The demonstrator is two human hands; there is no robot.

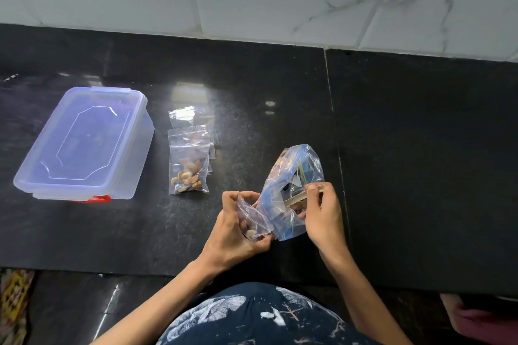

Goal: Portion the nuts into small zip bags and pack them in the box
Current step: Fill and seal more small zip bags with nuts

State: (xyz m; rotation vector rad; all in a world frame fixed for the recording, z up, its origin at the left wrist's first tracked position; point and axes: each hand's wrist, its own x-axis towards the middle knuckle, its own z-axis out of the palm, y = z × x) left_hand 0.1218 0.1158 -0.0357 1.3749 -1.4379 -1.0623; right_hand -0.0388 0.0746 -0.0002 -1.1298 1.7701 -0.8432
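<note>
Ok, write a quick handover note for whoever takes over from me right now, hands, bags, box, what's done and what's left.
Left hand holds a small zip bag open, a few nuts inside.
Right hand pinches a flat wooden stick reaching into the large nut bag.
Filled small bags lie stacked on the black counter, right of the plastic box.
Done: several bags portioned.
Left: fill and seal this bag; the box lid is on, so open it and pack all bags.

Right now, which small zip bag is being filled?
The small zip bag gripped in the left hand, mouth open. The other small bags lie stacked beside the box.
</note>
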